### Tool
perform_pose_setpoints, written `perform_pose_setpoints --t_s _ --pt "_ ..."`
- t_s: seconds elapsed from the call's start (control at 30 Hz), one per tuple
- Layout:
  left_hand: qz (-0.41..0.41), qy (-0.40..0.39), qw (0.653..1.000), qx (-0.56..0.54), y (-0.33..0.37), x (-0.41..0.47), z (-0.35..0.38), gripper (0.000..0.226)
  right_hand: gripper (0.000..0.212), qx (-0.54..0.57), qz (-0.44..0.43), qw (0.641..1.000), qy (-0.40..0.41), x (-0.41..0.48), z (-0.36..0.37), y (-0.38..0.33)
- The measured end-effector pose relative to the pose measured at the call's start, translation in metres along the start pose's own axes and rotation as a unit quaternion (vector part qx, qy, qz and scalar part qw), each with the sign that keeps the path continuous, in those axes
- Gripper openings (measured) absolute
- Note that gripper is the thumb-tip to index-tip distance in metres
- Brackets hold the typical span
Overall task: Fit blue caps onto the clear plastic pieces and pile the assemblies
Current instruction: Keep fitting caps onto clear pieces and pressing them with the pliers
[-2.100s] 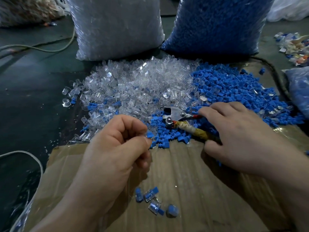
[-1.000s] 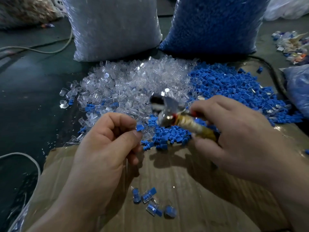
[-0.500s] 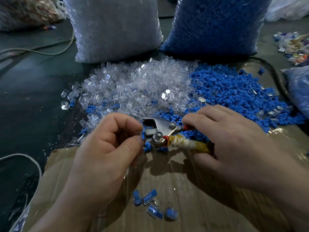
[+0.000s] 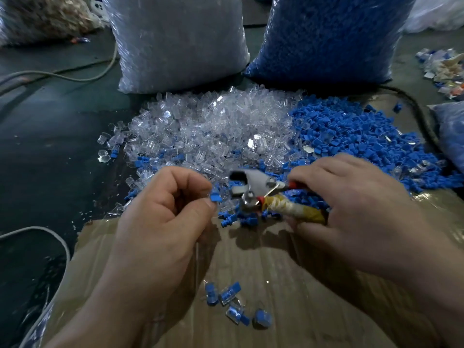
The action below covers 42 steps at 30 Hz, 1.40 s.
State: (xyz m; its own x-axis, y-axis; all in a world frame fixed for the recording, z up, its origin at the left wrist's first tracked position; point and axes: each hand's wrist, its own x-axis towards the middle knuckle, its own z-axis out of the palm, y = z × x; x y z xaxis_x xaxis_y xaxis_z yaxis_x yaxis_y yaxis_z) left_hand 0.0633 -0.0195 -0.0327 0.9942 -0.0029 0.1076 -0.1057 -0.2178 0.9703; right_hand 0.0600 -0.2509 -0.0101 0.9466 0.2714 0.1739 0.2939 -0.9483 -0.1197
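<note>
A small blue plastic cap sat pinched in the left hand's curled fingers, just left of metal pliers with a tape-wrapped handle, gripped by the right hand. Far behind lay heaps of clear plastic pieces and blue caps; a few capped assemblies lay near on brown cardboard

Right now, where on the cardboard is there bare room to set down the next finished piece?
Bare brown cardboard sheet lies between the left hand and right hand, bordered below by the cluster of blue-capped clear assemblies; more lies right of that cluster. The far edge is crowded with loose blue caps and clear plastic pieces.
</note>
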Motion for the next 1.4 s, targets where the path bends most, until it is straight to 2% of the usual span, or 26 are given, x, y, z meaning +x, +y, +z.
perform_pose_setpoints --t_s 0.13,0.33,0.5,0.6,0.7,0.83,0.97,1.07,1.17,1.3,1.4 --pt "-0.054 -0.055 0.997 -0.004 -0.002 0.000 0.004 0.025 0.073 -0.049 0.053 0.997 -0.006 0.010 0.006 0.007" --pt "-0.074 -0.067 0.995 0.011 -0.004 -0.001 0.010 0.016 0.077 -0.048 0.072 0.996 -0.024 0.017 0.004 0.006" --pt "-0.040 -0.055 0.997 0.039 -0.007 -0.003 0.012 0.011 0.047 0.030 -0.010 0.997 0.071 0.009 0.001 -0.022" --pt "-0.020 -0.065 0.997 0.034 -0.008 -0.006 0.013 0.024 0.028 0.047 -0.089 0.993 0.060 0.005 0.008 -0.042" --pt "0.010 -0.067 0.996 0.053 -0.004 -0.008 0.011 0.031 0.014 0.046 -0.109 0.991 0.063 0.004 0.011 -0.043" --pt "0.024 -0.057 0.998 0.028 -0.001 -0.008 0.008 0.026 0.014 0.071 -0.101 0.991 0.056 0.000 0.011 -0.042" --pt "-0.013 -0.088 0.992 -0.089 0.001 -0.008 0.009 0.011 0.011 0.092 -0.105 0.990 0.024 -0.001 0.010 -0.043" --pt "0.008 -0.089 0.993 -0.079 0.003 -0.008 0.011 0.022 0.012 0.094 -0.111 0.989 0.014 -0.002 0.008 -0.042" --pt "-0.007 -0.060 0.997 -0.051 0.003 -0.006 0.007 0.023 0.011 0.105 -0.104 0.988 0.053 -0.005 0.006 -0.043" --pt "-0.067 -0.115 0.989 -0.060 0.006 -0.009 0.005 0.054 0.010 0.121 -0.110 0.978 0.131 -0.007 0.002 -0.053" --pt "-0.062 -0.143 0.987 -0.023 0.003 -0.008 0.004 0.057 0.023 0.115 -0.107 0.980 0.122 -0.007 0.001 -0.060"
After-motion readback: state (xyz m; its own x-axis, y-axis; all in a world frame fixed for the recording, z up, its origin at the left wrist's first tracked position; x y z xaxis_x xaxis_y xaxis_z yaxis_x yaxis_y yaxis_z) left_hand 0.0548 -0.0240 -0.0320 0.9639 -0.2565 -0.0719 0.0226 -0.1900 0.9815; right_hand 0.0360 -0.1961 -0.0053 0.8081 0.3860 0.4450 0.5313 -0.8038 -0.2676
